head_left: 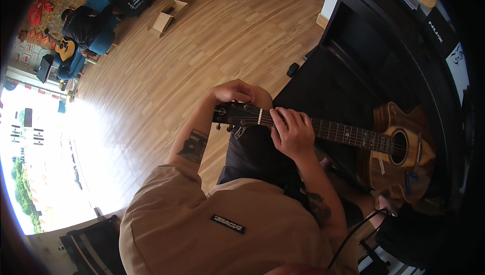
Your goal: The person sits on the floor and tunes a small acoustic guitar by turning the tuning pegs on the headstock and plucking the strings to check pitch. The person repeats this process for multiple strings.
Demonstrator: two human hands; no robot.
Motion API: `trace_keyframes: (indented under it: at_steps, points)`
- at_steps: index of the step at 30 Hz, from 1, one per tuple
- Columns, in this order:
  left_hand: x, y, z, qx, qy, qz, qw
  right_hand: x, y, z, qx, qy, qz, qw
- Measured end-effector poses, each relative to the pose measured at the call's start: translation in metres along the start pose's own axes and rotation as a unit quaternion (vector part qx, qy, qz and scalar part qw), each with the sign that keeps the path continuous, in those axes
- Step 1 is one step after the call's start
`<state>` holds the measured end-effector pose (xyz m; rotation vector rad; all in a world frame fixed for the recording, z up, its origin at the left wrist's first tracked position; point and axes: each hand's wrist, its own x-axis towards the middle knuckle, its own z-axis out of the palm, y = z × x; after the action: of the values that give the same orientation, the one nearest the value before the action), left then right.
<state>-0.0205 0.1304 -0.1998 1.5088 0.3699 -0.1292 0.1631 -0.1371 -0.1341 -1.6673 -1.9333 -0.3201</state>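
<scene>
An acoustic guitar (380,169) with a brown wooden body and dark neck lies across me, its body to my right. My left hand (233,92) has its fingers curled closed at the upper edge of the black headstock (227,113); what they hold is hidden. My right hand (294,136) grips the neck just beside the white nut, its fingers draped over the strings. Dark cloth (237,158) covers my leg beneath the headstock.
Black furniture (343,17) stands along the right, a black cable (346,240) near my right arm. An open cardboard box (162,22) lies on the wooden floor (202,47). A person (83,25) sits on a blue chair beside another guitar (64,51). A bright glass front fills the left.
</scene>
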Motion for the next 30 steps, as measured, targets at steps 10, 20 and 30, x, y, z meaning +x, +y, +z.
trace_keyframes:
  at_steps: [10, 20, 30]
  points:
    - [-0.006, 0.006, 0.007, -0.003, 0.011, 0.028, 1.0, 0.0, 0.0, -0.001, -0.004, -0.01, 0.0, 1.0]
    - [-0.004, 0.017, 0.024, 0.115, 0.077, 0.02, 0.99, -0.005, -0.004, 0.001, -0.004, -0.013, -0.005, 1.0]
    - [0.002, 0.004, 0.005, 0.101, 0.045, 0.012, 0.994, -0.002, -0.001, 0.001, -0.008, -0.012, -0.01, 1.0]
